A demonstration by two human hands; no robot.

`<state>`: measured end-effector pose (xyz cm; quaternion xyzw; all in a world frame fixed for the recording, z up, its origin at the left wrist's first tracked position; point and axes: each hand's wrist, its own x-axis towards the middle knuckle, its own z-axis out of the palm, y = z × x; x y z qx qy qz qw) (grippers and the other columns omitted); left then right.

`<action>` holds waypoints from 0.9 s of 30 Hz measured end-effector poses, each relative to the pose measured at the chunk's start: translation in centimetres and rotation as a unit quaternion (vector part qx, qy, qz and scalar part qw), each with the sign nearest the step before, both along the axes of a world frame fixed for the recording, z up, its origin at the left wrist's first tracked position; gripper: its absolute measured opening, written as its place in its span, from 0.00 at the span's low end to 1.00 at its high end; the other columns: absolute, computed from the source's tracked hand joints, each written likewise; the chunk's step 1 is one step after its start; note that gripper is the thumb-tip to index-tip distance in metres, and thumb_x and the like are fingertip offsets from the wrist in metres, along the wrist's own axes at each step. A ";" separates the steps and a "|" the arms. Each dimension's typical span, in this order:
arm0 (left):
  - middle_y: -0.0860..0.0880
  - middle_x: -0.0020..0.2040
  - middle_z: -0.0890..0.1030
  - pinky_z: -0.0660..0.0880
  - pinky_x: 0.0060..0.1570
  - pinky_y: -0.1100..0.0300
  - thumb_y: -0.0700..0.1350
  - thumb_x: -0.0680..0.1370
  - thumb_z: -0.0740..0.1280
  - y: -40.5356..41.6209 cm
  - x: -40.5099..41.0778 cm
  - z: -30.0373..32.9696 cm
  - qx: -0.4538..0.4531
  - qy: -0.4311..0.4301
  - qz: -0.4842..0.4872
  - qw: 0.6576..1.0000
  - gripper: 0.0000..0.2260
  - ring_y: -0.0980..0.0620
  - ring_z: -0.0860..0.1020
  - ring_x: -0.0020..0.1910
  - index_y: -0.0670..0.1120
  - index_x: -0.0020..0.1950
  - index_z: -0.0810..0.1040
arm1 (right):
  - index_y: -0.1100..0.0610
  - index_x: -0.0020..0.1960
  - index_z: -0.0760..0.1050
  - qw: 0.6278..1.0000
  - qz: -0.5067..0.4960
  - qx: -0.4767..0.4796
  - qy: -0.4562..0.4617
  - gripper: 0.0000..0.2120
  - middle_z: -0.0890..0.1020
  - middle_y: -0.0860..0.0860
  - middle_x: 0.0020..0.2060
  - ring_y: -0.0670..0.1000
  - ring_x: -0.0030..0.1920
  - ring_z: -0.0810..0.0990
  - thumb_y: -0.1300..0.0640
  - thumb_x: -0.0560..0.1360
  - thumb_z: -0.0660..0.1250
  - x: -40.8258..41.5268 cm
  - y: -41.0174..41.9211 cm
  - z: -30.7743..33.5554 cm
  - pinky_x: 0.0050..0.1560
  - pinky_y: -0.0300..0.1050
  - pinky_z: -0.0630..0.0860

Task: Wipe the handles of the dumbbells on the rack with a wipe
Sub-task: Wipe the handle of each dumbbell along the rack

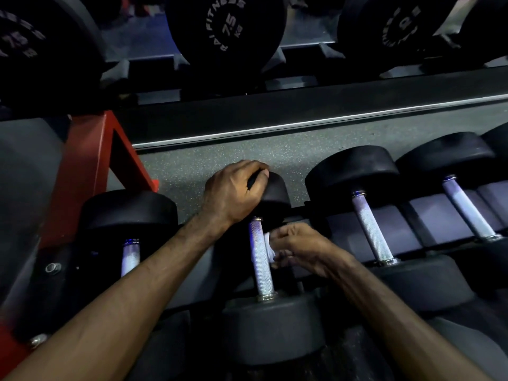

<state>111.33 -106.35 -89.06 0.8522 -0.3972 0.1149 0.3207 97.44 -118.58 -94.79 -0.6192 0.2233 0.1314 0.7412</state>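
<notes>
Open floor (233,158) lay beyond left hand (233,191); red rack post (82,171) blocked its left, neighbouring dumbbell (368,215) crowded right hand's (299,248) right.

A speckled grey floor (220,160) lies in view. A silver strip (302,125) crosses it. A bolt (52,268) sits well left of the strip.

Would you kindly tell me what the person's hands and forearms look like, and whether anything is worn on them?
Both forearms are bare up to the frame's edge, with no sleeves in view. Neither the left hand nor the right hand shows a glove, ring, watch or wristband.
</notes>
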 end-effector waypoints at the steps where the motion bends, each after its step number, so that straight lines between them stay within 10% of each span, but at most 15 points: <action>1: 0.58 0.61 0.86 0.78 0.55 0.56 0.59 0.83 0.60 0.0 0.0 0.0 -0.001 0.000 0.000 1.000 0.18 0.51 0.83 0.59 0.55 0.62 0.85 | 0.72 0.52 0.80 0.998 0.053 -0.017 0.020 0.06 0.83 0.58 0.35 0.48 0.31 0.79 0.71 0.78 0.66 -0.6 -0.3 -0.1 0.38 0.43 0.83; 4: 0.57 0.61 0.86 0.80 0.56 0.54 0.59 0.82 0.59 0.0 -0.1 0.0 -0.005 0.002 0.002 1.000 0.19 0.51 0.84 0.59 0.55 0.63 0.85 | 0.67 0.50 0.81 0.987 0.145 -0.051 0.051 0.07 0.80 0.60 0.35 0.49 0.31 0.78 0.72 0.77 0.65 -1.8 -0.4 0.1 0.40 0.46 0.84; 10: 0.58 0.61 0.87 0.81 0.56 0.50 0.59 0.82 0.59 0.0 -0.1 -0.1 -0.018 0.009 -0.001 1.000 0.19 0.51 0.84 0.59 0.55 0.62 0.86 | 0.61 0.46 0.79 0.996 -0.066 0.024 -0.049 0.08 0.81 0.54 0.34 0.48 0.32 0.76 0.71 0.79 0.65 0.5 0.2 -0.2 0.36 0.40 0.82; 15: 0.58 0.61 0.87 0.81 0.56 0.52 0.58 0.82 0.60 0.0 -0.1 -0.1 -0.021 0.006 -0.001 1.000 0.18 0.53 0.84 0.59 0.55 0.62 0.86 | 0.71 0.53 0.82 0.992 0.113 -0.053 0.029 0.09 0.84 0.57 0.35 0.48 0.32 0.79 0.69 0.78 0.65 -1.3 -0.4 -0.7 0.38 0.44 0.83; 21: 0.58 0.61 0.86 0.81 0.56 0.52 0.59 0.82 0.59 0.0 0.0 -0.2 -0.021 0.009 -0.004 1.000 0.19 0.53 0.84 0.59 0.55 0.63 0.86 | 0.64 0.48 0.80 0.998 -0.046 0.007 -0.036 0.06 0.82 0.59 0.38 0.46 0.31 0.80 0.68 0.80 0.65 -0.2 0.1 -0.6 0.39 0.42 0.82; 27: 0.58 0.60 0.87 0.80 0.57 0.52 0.57 0.82 0.61 0.0 -0.2 -0.2 -0.026 0.005 0.000 1.000 0.17 0.52 0.84 0.59 0.55 0.62 0.86 | 0.69 0.56 0.81 0.994 0.095 -0.010 0.046 0.09 0.83 0.62 0.41 0.53 0.37 0.81 0.70 0.78 0.66 -1.8 -0.6 -0.6 0.43 0.47 0.85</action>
